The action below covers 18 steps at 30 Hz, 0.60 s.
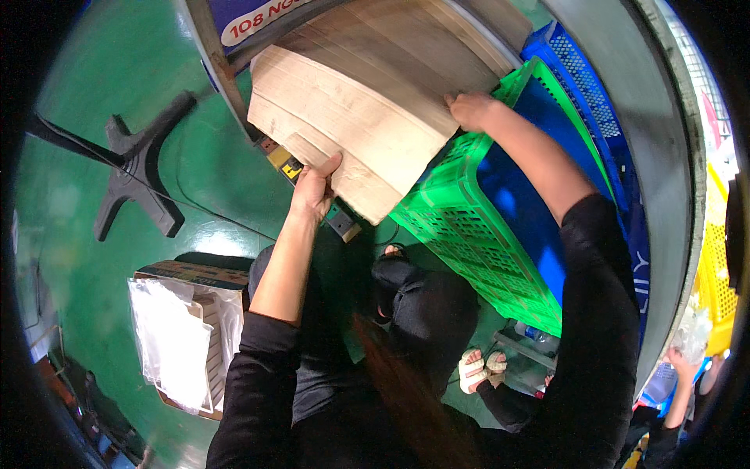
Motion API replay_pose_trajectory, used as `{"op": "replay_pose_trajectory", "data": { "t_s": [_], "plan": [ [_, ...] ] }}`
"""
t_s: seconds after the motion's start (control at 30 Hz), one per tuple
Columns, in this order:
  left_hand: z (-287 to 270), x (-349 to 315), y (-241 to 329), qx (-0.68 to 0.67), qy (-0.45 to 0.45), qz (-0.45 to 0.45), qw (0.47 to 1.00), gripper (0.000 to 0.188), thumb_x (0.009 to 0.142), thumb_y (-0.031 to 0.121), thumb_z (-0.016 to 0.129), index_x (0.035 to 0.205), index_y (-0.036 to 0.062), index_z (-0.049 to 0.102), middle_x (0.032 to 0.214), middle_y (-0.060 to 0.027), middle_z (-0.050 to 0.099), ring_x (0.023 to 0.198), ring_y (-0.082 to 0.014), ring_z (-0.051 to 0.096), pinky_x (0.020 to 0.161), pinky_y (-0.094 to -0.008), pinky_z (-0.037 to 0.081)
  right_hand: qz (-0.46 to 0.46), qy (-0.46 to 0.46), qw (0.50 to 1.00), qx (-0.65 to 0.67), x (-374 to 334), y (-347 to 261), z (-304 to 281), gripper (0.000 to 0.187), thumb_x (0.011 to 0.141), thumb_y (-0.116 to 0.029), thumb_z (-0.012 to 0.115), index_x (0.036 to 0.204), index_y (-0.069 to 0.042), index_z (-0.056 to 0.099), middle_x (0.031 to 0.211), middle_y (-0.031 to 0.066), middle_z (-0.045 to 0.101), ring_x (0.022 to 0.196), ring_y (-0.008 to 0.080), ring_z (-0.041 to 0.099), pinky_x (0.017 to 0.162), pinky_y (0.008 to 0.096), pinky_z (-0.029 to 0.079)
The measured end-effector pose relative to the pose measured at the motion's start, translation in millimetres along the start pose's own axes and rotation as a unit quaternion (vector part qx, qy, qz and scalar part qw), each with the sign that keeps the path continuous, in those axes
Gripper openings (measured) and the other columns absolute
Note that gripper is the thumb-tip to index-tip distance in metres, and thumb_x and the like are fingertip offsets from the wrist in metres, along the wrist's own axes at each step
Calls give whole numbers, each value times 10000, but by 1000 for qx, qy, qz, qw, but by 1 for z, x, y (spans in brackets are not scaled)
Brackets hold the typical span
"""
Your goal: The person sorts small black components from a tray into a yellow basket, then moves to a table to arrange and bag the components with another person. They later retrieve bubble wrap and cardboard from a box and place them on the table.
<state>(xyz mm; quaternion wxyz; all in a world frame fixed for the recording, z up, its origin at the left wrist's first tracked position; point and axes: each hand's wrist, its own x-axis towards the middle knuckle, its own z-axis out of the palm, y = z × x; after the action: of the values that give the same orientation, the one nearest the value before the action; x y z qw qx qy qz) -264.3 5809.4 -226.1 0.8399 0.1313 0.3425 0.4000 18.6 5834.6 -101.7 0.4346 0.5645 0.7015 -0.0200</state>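
A creased brown cardboard sheet (336, 117) slants in front of me, over a darker piece of cardboard (391, 47). My left hand (315, 187) is closed on its near left edge, thumb lying on top and the other fingers hidden beneath. At the sheet's right edge my right hand (472, 112) is closed with bent fingers, seemingly gripping that edge; its fingertips are partly hidden. Just below the right wrist stands a green perforated plastic crate (461, 199) with a blue inner surface (519, 195). My right forearm passes over this crate.
A curved metal table edge (672, 180) and a blue crate (582, 78) border the right. A power strip (341, 222) lies below the sheet. To the left are a black star-shaped base (141, 176) and a carton (223, 280) with clear plastic bags. Another person's hand (684, 366) shows lower right.
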Motion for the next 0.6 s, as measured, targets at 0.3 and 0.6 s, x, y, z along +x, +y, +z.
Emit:
{"op": "replay_pose_trajectory", "data": {
  "t_s": [0.3,0.6],
  "plan": [
    [41,5,-22,101,111,80,985,110,778,47,639,804,57,532,571,31,489,409,-61,377,376,-230,271,-34,-134,985,-106,42,28,29,276,743,-134,580,992,-33,645,1074,137,608,999,295,580,823,378,480],
    [33,-7,-36,163,95,109,976,119,795,1,586,855,34,488,583,-25,502,428,-113,428,372,-257,295,60,-107,979,163,32,-14,-26,459,767,-334,614,1091,-9,593,1194,162,538,1091,287,529,873,376,450]
  ]
}}
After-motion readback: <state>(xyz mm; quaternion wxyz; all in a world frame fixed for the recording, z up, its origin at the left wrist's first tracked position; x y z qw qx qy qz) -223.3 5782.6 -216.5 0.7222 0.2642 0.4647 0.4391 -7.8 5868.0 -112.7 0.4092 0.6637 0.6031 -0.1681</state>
